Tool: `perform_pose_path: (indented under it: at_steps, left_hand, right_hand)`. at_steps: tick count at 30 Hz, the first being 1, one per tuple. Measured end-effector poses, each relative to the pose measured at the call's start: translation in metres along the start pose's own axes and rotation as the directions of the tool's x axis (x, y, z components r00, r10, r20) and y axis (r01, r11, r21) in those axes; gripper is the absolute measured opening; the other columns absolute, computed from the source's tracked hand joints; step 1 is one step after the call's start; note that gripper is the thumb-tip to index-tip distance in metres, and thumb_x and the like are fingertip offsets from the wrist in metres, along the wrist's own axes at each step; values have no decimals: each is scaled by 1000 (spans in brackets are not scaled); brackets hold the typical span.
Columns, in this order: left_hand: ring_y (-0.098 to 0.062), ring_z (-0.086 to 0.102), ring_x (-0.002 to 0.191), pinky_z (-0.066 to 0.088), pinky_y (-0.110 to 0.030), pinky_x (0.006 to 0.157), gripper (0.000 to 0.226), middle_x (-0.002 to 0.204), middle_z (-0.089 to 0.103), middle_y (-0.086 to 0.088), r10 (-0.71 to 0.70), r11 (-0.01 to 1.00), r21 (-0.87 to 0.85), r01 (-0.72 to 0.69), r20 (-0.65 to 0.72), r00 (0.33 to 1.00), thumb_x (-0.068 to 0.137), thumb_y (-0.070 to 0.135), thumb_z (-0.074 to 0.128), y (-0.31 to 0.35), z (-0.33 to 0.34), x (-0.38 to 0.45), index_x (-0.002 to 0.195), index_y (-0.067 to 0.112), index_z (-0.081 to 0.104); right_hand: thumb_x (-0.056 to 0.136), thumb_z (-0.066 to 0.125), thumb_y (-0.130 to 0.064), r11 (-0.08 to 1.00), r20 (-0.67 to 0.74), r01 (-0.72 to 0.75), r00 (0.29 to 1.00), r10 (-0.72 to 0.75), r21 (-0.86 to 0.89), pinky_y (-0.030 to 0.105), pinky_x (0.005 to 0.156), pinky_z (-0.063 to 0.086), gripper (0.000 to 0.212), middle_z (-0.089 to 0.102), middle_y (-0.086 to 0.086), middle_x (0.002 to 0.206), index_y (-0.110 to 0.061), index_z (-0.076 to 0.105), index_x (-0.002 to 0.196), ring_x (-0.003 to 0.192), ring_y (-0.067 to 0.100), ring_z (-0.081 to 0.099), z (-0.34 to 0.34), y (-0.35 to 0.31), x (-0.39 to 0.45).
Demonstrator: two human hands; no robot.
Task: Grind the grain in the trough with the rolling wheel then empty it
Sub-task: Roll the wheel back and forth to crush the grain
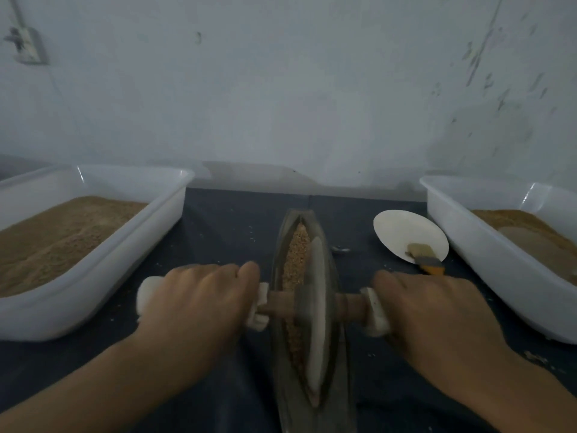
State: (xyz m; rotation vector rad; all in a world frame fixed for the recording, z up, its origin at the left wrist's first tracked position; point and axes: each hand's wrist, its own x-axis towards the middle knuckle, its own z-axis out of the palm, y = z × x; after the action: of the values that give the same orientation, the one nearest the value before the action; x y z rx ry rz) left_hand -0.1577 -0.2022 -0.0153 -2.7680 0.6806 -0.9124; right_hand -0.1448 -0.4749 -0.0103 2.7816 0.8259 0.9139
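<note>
Dark table (224, 220) bearing trough (282, 385) at centre, white tubs (131, 254) (474, 245) at both sides, paper plate (402, 229) near right tub.

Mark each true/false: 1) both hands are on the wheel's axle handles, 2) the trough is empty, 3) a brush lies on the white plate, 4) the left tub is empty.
1. True: left hand and right hand grip the white-wrapped handles of the grey rolling wheel.
2. False: the long dark boat-shaped trough holds tan grain.
3. True: the yellow-handled brush rests on the white round plate.
4. False: the left white plastic tub holds brown meal.
</note>
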Motion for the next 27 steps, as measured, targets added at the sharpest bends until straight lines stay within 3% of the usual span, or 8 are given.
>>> perform_pose_path:
  at_steps: [4, 6, 9, 14, 18, 21, 24, 27]
  left_hand:
    - [-11, 33, 45, 23, -26, 48, 55, 57, 34, 10, -49, 998, 39, 43, 156, 987, 53, 34, 83, -4, 5, 7, 76, 31, 33]
    - [-13, 45, 59, 29, -30, 56, 42, 69, 44, 10, -123, 990, 98, 105, 211, 970, 75, 40, 66, -13, 29, 26, 82, 34, 25]
    - [-23, 61, 76, 33, -32, 60, 30, 85, 61, 3, -182, 982, 81, 168, 214, 960, 80, 40, 58, -34, 63, 64, 83, 30, 30]
    - [-26, 59, 76, 35, -32, 62, 23, 86, 62, 0, -224, 974, 26, 225, 253, 941, 82, 41, 55, -58, 87, 98, 78, 30, 36]
    - [-24, 61, 79, 40, -33, 64, 22, 87, 62, 2, -231, 971, 17, 237, 288, 929, 83, 41, 55, -38, 68, 67, 83, 29, 37]
    - [-9, 49, 64, 37, -29, 60, 27, 77, 53, 11, -220, 971, -11, 240, 364, 905, 80, 44, 56, -18, 38, 26, 78, 38, 30]
    - [-5, 33, 55, 23, -27, 52, 32, 70, 41, 16, -215, 973, 2, 233, 389, 896, 77, 52, 54, -5, 9, 2, 75, 50, 22]
    - [-5, 31, 54, 21, -28, 52, 34, 68, 37, 14, -233, 972, 73, 222, 366, 901, 79, 51, 54, -3, 6, 6, 76, 41, 22]
  right_hand:
    - [34, 87, -12, 1000, 61, -7, 998, 8, -14, 24, 37, 26, 50, 45, -3, 46, -19, 46, 61, 34, 18, 40, 7, 0, 3]
    - [56, 82, -21, 998, 150, -23, 988, 32, -58, 29, 42, 38, 40, 55, -3, 58, -21, 46, 72, 44, 19, 51, 24, 5, 22]
    - [82, 65, -29, 987, 198, -91, 973, 116, -129, 32, 55, 36, 26, 61, -2, 79, -24, 39, 86, 66, 22, 58, 56, 23, 66]
    - [79, 63, -19, 970, 144, -144, 974, 174, -197, 34, 55, 29, 19, 65, 7, 85, -18, 49, 92, 77, 32, 61, 76, 32, 113]
    - [82, 64, -24, 983, 212, -87, 970, 120, -159, 32, 57, 35, 23, 64, 1, 89, -20, 46, 96, 77, 24, 62, 45, 16, 83]
    - [61, 79, -21, 991, 203, 14, 979, 13, -132, 29, 50, 33, 37, 61, 0, 72, -20, 52, 86, 58, 21, 60, 12, -5, 39]
    - [19, 84, -12, 996, -13, 37, 999, -38, -75, 23, 42, 19, 50, 45, 0, 43, -17, 51, 56, 31, 18, 41, -11, -12, 13]
    - [27, 88, -22, 999, 120, 3, 993, 1, -33, 27, 38, 30, 51, 49, -2, 47, -19, 52, 62, 36, 18, 46, -2, -7, 15]
